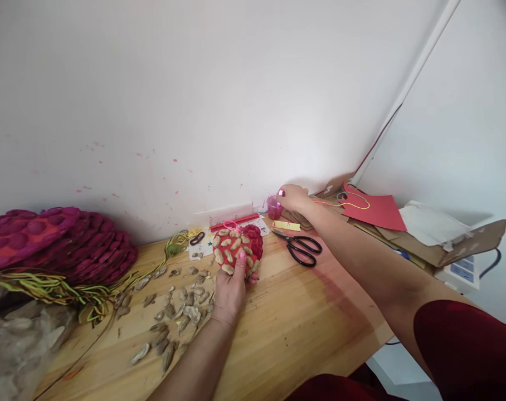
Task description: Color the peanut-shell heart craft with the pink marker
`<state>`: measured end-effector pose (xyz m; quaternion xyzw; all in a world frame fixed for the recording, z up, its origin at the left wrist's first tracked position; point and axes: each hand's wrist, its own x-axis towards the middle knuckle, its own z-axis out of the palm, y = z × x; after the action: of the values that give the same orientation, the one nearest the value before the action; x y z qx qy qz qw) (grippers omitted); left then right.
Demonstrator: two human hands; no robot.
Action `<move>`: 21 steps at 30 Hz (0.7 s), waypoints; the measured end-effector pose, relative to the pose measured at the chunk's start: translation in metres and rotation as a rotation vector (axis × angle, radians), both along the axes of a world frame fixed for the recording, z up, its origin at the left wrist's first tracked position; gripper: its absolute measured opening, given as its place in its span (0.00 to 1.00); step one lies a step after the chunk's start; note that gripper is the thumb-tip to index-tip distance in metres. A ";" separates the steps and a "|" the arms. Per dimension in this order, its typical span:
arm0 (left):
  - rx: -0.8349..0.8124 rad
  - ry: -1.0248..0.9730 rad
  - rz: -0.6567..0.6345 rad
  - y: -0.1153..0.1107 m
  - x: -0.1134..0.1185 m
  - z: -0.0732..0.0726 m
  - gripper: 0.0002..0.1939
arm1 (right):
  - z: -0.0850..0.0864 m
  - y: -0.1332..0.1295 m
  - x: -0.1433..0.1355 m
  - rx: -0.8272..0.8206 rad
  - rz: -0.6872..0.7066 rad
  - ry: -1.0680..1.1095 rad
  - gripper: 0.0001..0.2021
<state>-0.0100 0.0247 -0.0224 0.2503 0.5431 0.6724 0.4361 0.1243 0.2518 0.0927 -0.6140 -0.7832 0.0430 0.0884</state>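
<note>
My left hand (232,287) grips a red heart-shaped piece (227,246) with peanut shells stuck on its face, a darker red bumpy edge at its right and a pink loop at the top. Farther back, my right hand (293,197) is at a small clear cup (273,208) of pink paint, its fingers bent together at the rim; what they hold, if anything, is too small to make out. Black-handled scissors (303,249) lie on the wooden table (278,328) below the right hand, near a yellow strip (286,225).
Peanut shells (192,314) are scattered left of my left hand. A stack of magenta dotted pieces (98,245) with yarn and a plastic bag (23,345) fill the left side. Red paper (376,210), cardboard (470,245) and a power strip (462,273) lie at the right.
</note>
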 end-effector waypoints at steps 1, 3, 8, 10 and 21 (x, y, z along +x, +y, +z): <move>0.001 -0.006 -0.001 0.000 0.000 -0.001 0.31 | 0.000 0.000 -0.001 0.006 0.007 0.001 0.15; 0.002 -0.009 0.002 0.000 -0.001 -0.002 0.31 | -0.001 -0.001 -0.002 0.013 0.022 0.010 0.13; 0.013 -0.022 -0.009 0.000 0.000 -0.003 0.31 | -0.001 -0.003 0.000 0.075 0.006 0.131 0.12; 0.023 -0.029 -0.013 0.000 0.000 -0.001 0.31 | 0.000 -0.005 0.005 0.108 -0.017 0.218 0.12; 0.015 -0.040 -0.011 -0.003 0.003 0.007 0.34 | -0.013 -0.087 0.021 0.049 0.139 0.919 0.25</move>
<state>-0.0073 0.0216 -0.0150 0.2429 0.5278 0.6790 0.4488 0.1453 0.1653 0.0796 -0.4751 -0.7030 0.2979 0.4374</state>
